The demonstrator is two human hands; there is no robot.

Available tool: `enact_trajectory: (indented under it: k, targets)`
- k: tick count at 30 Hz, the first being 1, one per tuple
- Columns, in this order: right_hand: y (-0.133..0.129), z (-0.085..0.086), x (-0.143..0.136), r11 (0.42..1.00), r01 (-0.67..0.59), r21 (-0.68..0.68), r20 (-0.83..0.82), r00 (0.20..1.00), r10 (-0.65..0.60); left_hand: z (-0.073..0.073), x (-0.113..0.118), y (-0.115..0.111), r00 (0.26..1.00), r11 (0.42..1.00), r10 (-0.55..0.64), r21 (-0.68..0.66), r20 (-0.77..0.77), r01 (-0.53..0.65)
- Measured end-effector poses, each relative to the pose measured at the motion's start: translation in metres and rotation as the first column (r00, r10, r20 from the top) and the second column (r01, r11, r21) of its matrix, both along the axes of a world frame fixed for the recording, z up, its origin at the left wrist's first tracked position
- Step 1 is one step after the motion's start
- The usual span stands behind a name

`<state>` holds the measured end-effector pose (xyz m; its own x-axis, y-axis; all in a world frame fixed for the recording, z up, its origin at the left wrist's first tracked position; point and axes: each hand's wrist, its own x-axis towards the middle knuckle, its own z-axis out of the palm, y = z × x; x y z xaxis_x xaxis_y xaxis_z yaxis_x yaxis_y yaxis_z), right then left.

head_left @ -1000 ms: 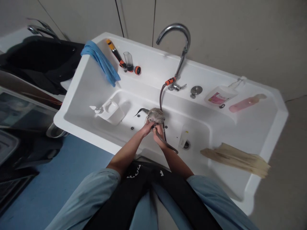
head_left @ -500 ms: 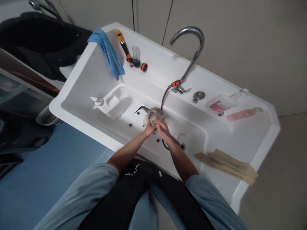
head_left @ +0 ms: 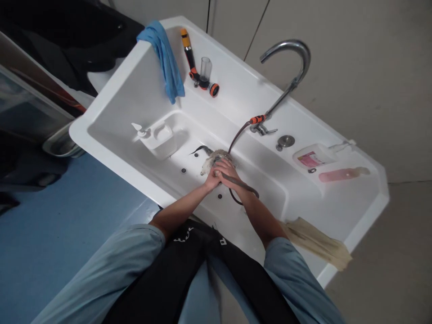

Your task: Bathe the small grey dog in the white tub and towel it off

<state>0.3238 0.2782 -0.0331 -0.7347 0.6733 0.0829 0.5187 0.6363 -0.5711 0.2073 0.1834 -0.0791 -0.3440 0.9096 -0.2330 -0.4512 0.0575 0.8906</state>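
A small wet animal [head_left: 209, 162] with pale and grey-brown fur lies in the white sink [head_left: 209, 130], its thin dark tail pointing left. At its near side, my left hand [head_left: 212, 181] is closed, apparently around part of the animal, with its fingers mostly hidden. My right hand [head_left: 228, 170] lies against the left one, fingers bent over the fur. A brown hose [head_left: 240, 182] loops across my right wrist, and its end goes in between the two hands, seemingly held by the right. What is under my palms is hidden.
A chrome tap [head_left: 297, 67] arches over the far rim. A white pump bottle [head_left: 160, 141] stands to the left. A blue cloth [head_left: 165, 63], a spray gun [head_left: 192, 67], a labelled bottle [head_left: 312, 155], a pink bottle [head_left: 337, 175] and a beige cloth [head_left: 317, 240] lie around the sink.
My right hand has shifted slightly up over the animal, and its fingers now cover more of the fur. The hose loop by my right wrist has moved. The whole view has turned and shifted a little.
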Motion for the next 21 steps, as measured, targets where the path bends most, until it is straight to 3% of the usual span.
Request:
enact_trajectory:
  k: [3, 6, 8, 12, 15, 19, 21]
  targets:
    - [0.012, -0.006, -0.003, 0.991, 0.111, -0.073, -0.106, 0.987, -0.118, 0.006, -0.006, -0.001, 0.996, 0.997, -0.065, -0.045, 0.061, 0.068]
    - [0.014, -0.021, -0.004, 0.950, 0.259, -0.172, -0.247, 0.923, -0.296, 0.013, -0.008, -0.002, 0.990, 0.992, -0.062, -0.105, 0.124, 0.076]
    - [0.007, -0.034, -0.005, 0.888, 0.388, -0.247, -0.316, 0.834, -0.452, 0.017, -0.006, -0.003, 0.984, 0.982, -0.066, -0.163, 0.165, 0.093]
    - [-0.015, -0.050, -0.002, 0.709, 0.584, -0.395, -0.334, 0.628, -0.703, 0.019, -0.004, -0.005, 0.970, 0.959, -0.111, -0.233, 0.217, 0.162]
    - [-0.029, -0.047, 0.001, 0.662, 0.604, -0.444, -0.320, 0.583, -0.747, 0.021, -0.016, 0.001, 0.960, 0.930, -0.172, -0.285, 0.220, 0.232]
    - [-0.056, -0.039, 0.000, 0.678, 0.611, -0.409, -0.356, 0.577, -0.735, 0.027, -0.044, 0.022, 0.928, 0.867, -0.305, -0.340, 0.216, 0.364]
    - [-0.078, -0.041, -0.005, 0.682, 0.654, -0.328, -0.409, 0.552, -0.727, 0.029, -0.053, 0.031, 0.929, 0.859, -0.329, -0.356, 0.170, 0.369]
